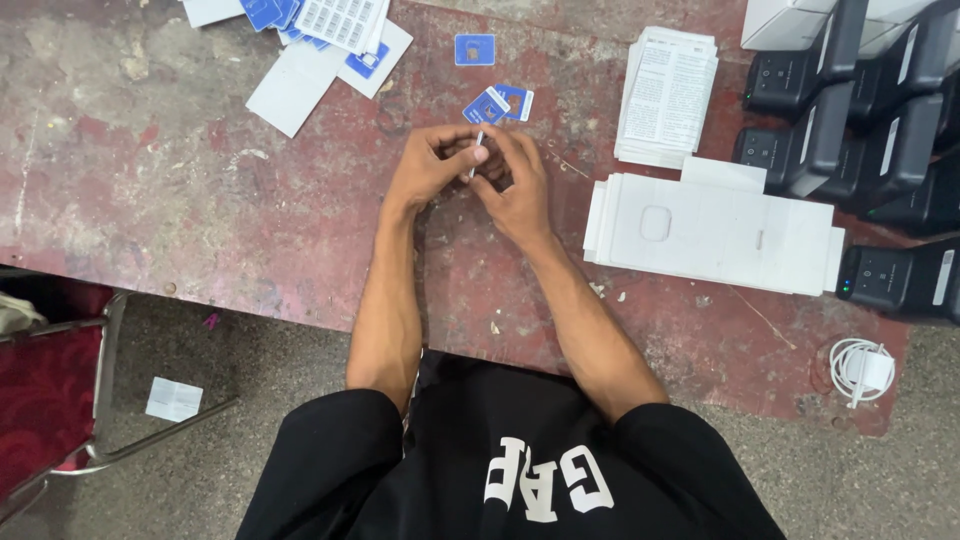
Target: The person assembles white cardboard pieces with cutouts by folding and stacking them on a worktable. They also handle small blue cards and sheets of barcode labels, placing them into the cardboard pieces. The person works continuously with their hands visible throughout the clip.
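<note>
Both hands meet over the middle of a worn, reddish surface (200, 220), fingers curled toward each other. The left hand (430, 165) and the right hand (515, 185) pinch a thin pale pin (477, 150) between them; it stands nearly upright in the gap where the fingertips come together, its upper end poking out above the knuckles. Each grip is pressed together around something small, though what else may lie inside the curled fingers is hidden. Just beyond the hands, two small blue card pieces (498, 104) lie touching one another, and a little further off a single square blue card (474, 49) lies alone. At the far left edge, a loose spread of white and blue cards (320, 45) overlaps in a heap. To the right of the hands, a stack of printed leaflets (668, 95) sits near a pile of flattened white cardboard trays (715, 230), the trays lying nearer to the person. Beyond those, rows of black handheld devices (850, 110) fill the right corner, some showing a small green light. A coiled white cable (860, 368) rests at the near right edge of the surface. A metal-framed chair with a red seat (45, 390) stands on the floor at the left, with a white scrap of paper (173, 399) beside it.
</note>
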